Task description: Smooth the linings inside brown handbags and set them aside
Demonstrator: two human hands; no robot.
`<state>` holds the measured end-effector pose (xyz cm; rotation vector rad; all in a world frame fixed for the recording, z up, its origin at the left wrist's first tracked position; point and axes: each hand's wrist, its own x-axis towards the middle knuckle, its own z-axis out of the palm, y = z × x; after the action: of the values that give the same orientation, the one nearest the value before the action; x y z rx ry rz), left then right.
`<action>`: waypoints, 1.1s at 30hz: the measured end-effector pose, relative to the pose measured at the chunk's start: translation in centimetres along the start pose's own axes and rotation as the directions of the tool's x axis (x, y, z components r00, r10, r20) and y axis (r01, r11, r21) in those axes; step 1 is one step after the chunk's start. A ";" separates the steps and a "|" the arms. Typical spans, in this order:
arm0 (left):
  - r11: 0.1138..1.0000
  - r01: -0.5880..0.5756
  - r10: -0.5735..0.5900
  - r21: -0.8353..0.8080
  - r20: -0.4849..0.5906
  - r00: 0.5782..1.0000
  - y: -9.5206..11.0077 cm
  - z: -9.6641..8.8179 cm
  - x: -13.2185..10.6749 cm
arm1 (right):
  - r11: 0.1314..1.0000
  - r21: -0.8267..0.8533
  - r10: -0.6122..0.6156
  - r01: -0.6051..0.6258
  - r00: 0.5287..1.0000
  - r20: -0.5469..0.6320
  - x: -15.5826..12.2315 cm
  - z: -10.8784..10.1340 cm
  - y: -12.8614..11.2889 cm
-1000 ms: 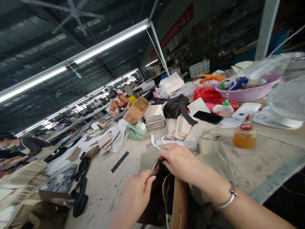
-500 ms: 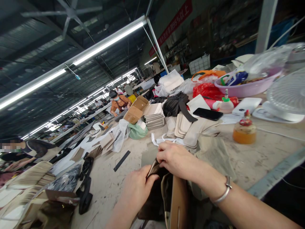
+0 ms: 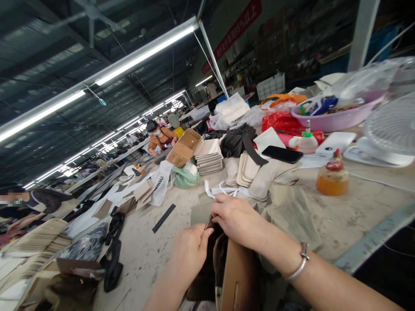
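A brown bag (image 3: 238, 272) with a dark lining stands open at the table's front, its near part cut off by the bottom of the view. My left hand (image 3: 191, 248) pinches the bag's far rim between thumb and fingers. Right beside it, my right hand (image 3: 235, 216), with a silver bangle on the wrist, has its fingers closed on the same rim. The fingertips of both hands almost meet, and the edge between them is partly hidden. Under and behind the bag lies olive-grey cloth (image 3: 290, 211).
A glue bottle (image 3: 332, 180), a phone (image 3: 282, 154), a fan (image 3: 392, 129) and a purple basin (image 3: 340, 119) stand at right. Stacked panels (image 3: 209, 157) and a black strip (image 3: 164, 218) lie ahead. Co-workers (image 3: 160, 137) are at the far left. Black straps (image 3: 113, 263) lie left.
My left thumb has come down onto the rim, closing the gap to the fingers. Both hands and the bag's opening have shifted slightly left, and the opening looks narrower.
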<state>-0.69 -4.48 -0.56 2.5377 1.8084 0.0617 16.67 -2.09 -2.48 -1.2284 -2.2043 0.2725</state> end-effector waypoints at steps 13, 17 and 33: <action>0.982 0.060 -0.047 -0.178 0.076 0.996 -1.0 0.1 0.1 | 0.993 0.057 -0.103 0.100 0.993 0.050 -0.2 -1.2 0.4; 0.979 0.068 -0.050 -0.193 0.093 0.994 -1.5 0.3 0.4 | 0.988 0.073 -0.137 0.133 0.989 0.061 -0.4 -1.4 0.6; 0.968 0.022 0.050 -0.251 0.277 0.959 -2.4 -0.8 0.2 | 0.987 0.062 -0.153 0.151 0.988 0.026 -0.3 -0.8 1.1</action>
<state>-2.91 -3.56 0.14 2.2523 1.5655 -0.0636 18.02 -1.79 -2.41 -1.0239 -2.2854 0.2955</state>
